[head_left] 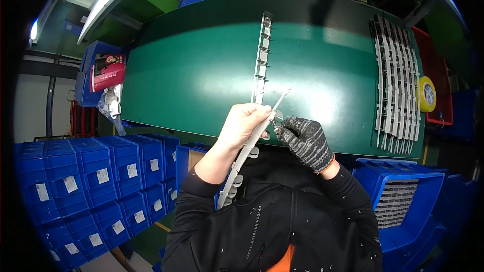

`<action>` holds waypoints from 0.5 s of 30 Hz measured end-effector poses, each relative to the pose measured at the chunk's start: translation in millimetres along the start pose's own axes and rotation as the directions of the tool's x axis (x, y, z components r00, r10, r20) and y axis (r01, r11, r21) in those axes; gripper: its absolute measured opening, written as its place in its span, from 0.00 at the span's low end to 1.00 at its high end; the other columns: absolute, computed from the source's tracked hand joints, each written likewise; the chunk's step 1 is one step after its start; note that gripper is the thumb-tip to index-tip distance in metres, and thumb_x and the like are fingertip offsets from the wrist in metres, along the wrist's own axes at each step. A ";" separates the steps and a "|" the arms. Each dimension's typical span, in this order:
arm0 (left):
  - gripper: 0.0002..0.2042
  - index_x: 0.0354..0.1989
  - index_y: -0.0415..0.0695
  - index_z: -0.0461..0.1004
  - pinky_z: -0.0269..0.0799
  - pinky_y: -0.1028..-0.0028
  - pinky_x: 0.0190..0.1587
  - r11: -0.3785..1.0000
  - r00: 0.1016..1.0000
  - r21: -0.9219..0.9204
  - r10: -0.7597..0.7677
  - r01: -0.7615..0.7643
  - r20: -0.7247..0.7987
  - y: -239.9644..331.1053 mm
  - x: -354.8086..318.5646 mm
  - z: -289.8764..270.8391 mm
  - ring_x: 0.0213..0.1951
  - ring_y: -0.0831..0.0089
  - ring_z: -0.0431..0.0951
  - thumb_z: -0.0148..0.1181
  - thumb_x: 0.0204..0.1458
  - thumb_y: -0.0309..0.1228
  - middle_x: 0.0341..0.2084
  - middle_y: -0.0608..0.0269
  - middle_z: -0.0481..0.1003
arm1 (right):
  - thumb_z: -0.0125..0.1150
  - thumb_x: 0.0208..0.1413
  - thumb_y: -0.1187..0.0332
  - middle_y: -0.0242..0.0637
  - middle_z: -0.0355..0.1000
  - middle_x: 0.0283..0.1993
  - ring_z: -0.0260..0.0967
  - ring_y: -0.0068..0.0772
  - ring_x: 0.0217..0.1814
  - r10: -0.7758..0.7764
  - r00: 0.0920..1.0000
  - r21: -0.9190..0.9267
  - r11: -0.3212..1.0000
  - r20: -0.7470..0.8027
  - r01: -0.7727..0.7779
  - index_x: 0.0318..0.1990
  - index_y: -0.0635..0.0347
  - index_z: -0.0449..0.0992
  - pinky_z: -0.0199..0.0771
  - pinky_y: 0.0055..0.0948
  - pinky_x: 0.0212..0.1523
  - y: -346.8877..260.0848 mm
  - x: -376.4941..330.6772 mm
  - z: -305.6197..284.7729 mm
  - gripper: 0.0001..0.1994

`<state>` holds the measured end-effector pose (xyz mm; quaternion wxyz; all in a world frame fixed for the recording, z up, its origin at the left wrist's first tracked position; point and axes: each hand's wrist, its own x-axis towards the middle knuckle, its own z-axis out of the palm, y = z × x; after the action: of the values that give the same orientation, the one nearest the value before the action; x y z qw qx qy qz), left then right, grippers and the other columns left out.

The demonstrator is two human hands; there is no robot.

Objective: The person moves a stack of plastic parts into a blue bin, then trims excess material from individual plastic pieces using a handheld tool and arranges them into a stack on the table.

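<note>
My bare left hand (243,125) is closed round a long light-grey strip (244,157) with rounded tabs along one side. The strip slants from near my body up over the table edge, its narrow tip pointing away from me. My right hand (305,143), in a dark grey knitted glove, is beside the strip just below that tip. Its fingers are pinched together at the strip's edge; whatever they hold is too small to make out. A similar grey strip (262,53) lies lengthwise on the green table (191,70), beyond my left hand.
Several like strips (396,80) lie side by side at the table's right end, next to a yellow roll (427,94) and a red bin (439,70). A blue crate (426,186) at lower right holds more strips. Blue bins (85,171) are stacked at left, below a red packet (107,75).
</note>
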<state>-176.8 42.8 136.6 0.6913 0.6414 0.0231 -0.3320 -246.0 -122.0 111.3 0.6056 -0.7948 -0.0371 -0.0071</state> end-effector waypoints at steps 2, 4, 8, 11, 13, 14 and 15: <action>0.12 0.28 0.36 0.75 0.68 0.83 0.20 1.000 1.000 0.003 -0.023 0.023 0.009 3.4 0.2 4.1 0.15 0.82 0.69 0.56 0.51 0.35 0.17 0.67 0.71 | 0.58 0.48 0.71 0.39 0.69 0.22 0.67 0.35 0.22 -0.188 0.977 -0.253 0.954 -0.101 0.158 0.30 0.64 0.74 0.66 0.29 0.26 -3.2 -0.2 -4.6 0.06; 0.11 0.25 0.36 0.73 0.65 0.85 0.17 0.999 0.999 0.003 -0.049 0.049 0.003 5.5 -0.2 8.4 0.13 0.84 0.68 0.56 0.51 0.34 0.16 0.66 0.71 | 0.59 0.46 0.70 0.39 0.70 0.23 0.67 0.37 0.23 -0.327 0.909 -0.328 0.915 -0.257 0.236 0.28 0.62 0.74 0.67 0.31 0.27 -3.8 -1.3 -7.9 0.05; 0.11 0.25 0.37 0.73 0.63 0.86 0.17 0.999 0.999 -0.034 -0.013 0.012 -0.030 -0.9 0.9 3.4 0.13 0.84 0.68 0.56 0.51 0.34 0.16 0.66 0.71 | 0.59 0.46 0.72 0.39 0.70 0.23 0.68 0.36 0.24 -0.229 0.858 -0.158 0.972 -0.460 0.175 0.26 0.62 0.74 0.67 0.29 0.27 -10.3 0.5 -16.8 0.03; 0.11 0.25 0.37 0.73 0.63 0.86 0.17 0.997 1.000 -0.075 -0.012 0.011 -0.020 -4.8 1.0 0.6 0.13 0.84 0.68 0.55 0.51 0.34 0.15 0.66 0.71 | 0.58 0.48 0.72 0.41 0.69 0.22 0.67 0.36 0.23 0.119 0.990 0.238 0.966 -0.073 -0.098 0.29 0.66 0.74 0.66 0.29 0.26 -4.5 1.1 -16.6 0.06; 0.11 0.26 0.37 0.73 0.63 0.86 0.16 0.997 1.000 -0.074 -0.011 0.010 -0.013 -4.4 2.4 2.5 0.13 0.84 0.68 0.55 0.51 0.34 0.15 0.66 0.71 | 0.58 0.49 0.71 0.34 0.68 0.20 0.64 0.21 0.22 -0.023 1.000 0.161 0.987 -0.019 0.026 0.30 0.66 0.75 0.63 0.23 0.24 -3.1 1.5 -7.9 0.06; 0.11 0.26 0.37 0.73 0.63 0.86 0.16 0.997 1.000 -0.072 -0.009 0.008 -0.010 -3.9 2.2 3.0 0.13 0.84 0.68 0.55 0.52 0.34 0.14 0.67 0.71 | 0.58 0.48 0.69 0.40 0.69 0.22 0.66 0.33 0.24 0.017 1.000 0.124 0.992 0.019 -0.019 0.31 0.63 0.75 0.64 0.29 0.25 -2.7 0.7 -6.6 0.07; 0.11 0.26 0.37 0.73 0.63 0.86 0.16 0.998 1.000 -0.070 -0.009 0.008 -0.009 -3.9 1.9 3.4 0.13 0.84 0.68 0.55 0.52 0.34 0.14 0.67 0.71 | 0.59 0.47 0.66 0.45 0.70 0.25 0.68 0.45 0.25 0.058 0.997 0.085 0.994 0.056 -0.063 0.32 0.61 0.76 0.66 0.34 0.27 -2.5 -0.1 -5.8 0.08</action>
<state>-178.6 39.1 132.9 0.7116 0.6184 0.0407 -0.3310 -246.1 -127.0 115.2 0.6384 -0.7684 -0.0293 0.0341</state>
